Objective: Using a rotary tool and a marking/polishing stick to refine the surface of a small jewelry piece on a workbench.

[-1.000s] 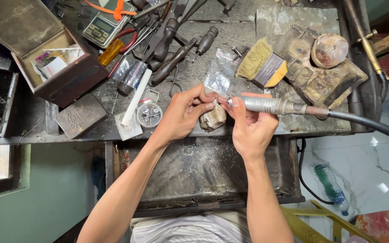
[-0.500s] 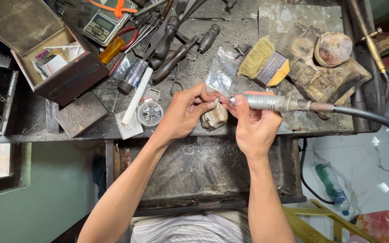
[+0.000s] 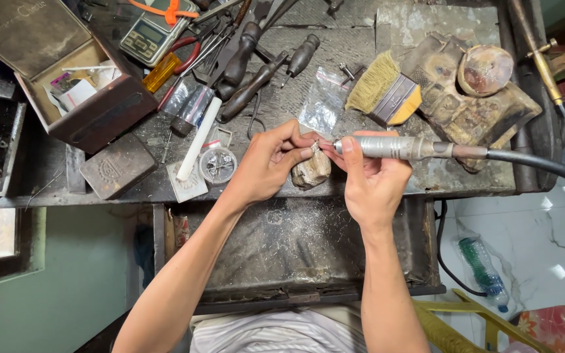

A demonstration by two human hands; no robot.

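My left hand (image 3: 271,163) pinches a tiny shiny metal piece (image 3: 315,146) between thumb and fingertips, resting against a worn wooden bench peg (image 3: 311,171). My right hand (image 3: 369,182) grips a silver rotary handpiece (image 3: 393,148) with a black flexible hose (image 3: 544,167) running off to the right. The handpiece's tip touches the small piece. Both hands meet at the front edge of a cluttered dark workbench (image 3: 361,78).
A flat bristle brush (image 3: 380,88), a clear plastic bag (image 3: 323,108), dark-handled tools (image 3: 256,62), a white stick (image 3: 197,138), a round tin of bits (image 3: 218,164), a small metal block (image 3: 118,165), an open brown box (image 3: 86,85) and a scale (image 3: 152,33) crowd the bench. A catch tray (image 3: 282,242) lies below.
Both hands stay together at the bench peg; the view has shifted slightly and the handpiece tip has stayed on the small piece.
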